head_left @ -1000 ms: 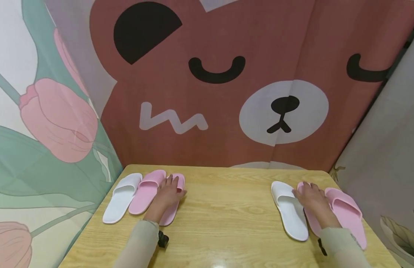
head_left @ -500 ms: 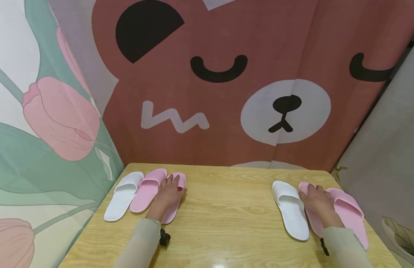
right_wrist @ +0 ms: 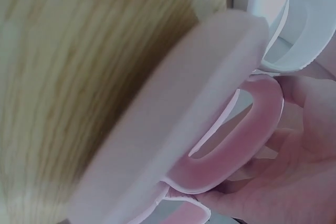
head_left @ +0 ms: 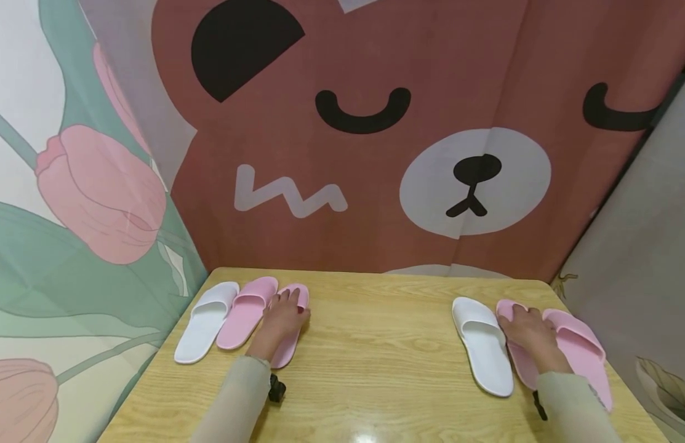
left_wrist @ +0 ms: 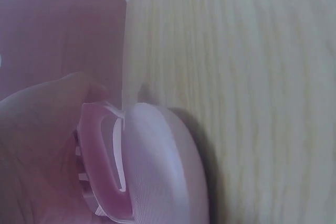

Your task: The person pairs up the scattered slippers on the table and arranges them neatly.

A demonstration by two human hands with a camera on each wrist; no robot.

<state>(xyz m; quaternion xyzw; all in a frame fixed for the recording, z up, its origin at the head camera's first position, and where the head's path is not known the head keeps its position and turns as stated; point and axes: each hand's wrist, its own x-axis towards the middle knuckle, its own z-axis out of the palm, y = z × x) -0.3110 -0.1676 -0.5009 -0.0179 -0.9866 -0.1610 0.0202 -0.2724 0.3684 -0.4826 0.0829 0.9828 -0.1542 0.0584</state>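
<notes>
At the table's left, my left hand [head_left: 283, 321] grips the strap of the innermost pink slipper [head_left: 287, 352]. In the left wrist view, thumb and fingers span this pink strap [left_wrist: 97, 150] from side to side. Over on the right, my right hand [head_left: 530, 335] holds the middle slipper, a pink one [head_left: 520, 364], across its strap. The right wrist view shows the pink strap [right_wrist: 257, 124] between the thumb and the other fingers. Both hands hide part of the slipper under them. A pink slipper [head_left: 581, 354] lies right of my right hand, a white slipper [head_left: 487, 357] left of it.
On the left, a white slipper [head_left: 202, 332] and another pink slipper [head_left: 244, 321] lie side by side. The wooden table [head_left: 370, 344] stretches between the two groups. A bear-print curtain [head_left: 370, 240] hangs behind, with a tulip-print curtain [head_left: 101, 197] at the left.
My right hand has shifted slightly right, from beside the white slipper's strap to around the middle pink slipper's strap. The left hand stays at its slipper. The head view has shifted a little.
</notes>
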